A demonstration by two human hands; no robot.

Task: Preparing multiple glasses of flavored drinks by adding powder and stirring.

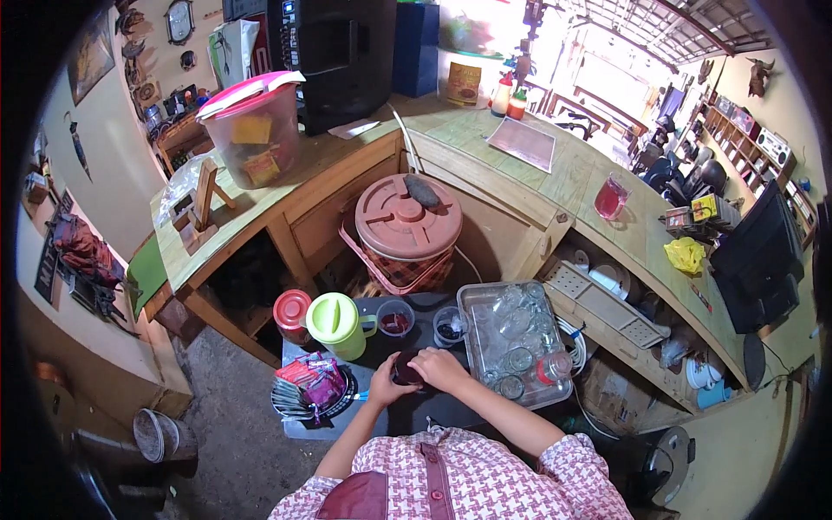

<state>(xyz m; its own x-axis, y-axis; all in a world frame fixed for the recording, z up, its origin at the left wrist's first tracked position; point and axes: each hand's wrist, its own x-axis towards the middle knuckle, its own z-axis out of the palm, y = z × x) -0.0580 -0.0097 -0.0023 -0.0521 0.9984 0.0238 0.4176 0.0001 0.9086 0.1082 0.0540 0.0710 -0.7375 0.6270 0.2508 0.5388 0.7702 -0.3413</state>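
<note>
Both my hands are at a dark round container (407, 368) above the low dark table (383, 422). My left hand (388, 383) is wrapped around its left side, while my right hand (441, 369) grips its top right edge. The fingers cover much of it, and its contents are hidden. Just beyond stand a lime-green lidded pitcher (338, 325), a red-lidded jar (292, 315), a clear cup with dark red contents (395, 320) and another with dark contents (448, 327). A basket (281, 404) of colourful sachets (312, 380) sits left of my hands.
To the right, a metal tray (471, 312) holds several glasses (520, 359). Behind the table stands a cooler with a pink lid (390, 224) and a stone (422, 191) on top. A wooden counter (448, 130) curves around, bearing a glass mug of red drink (611, 198) and a plastic bucket (253, 136).
</note>
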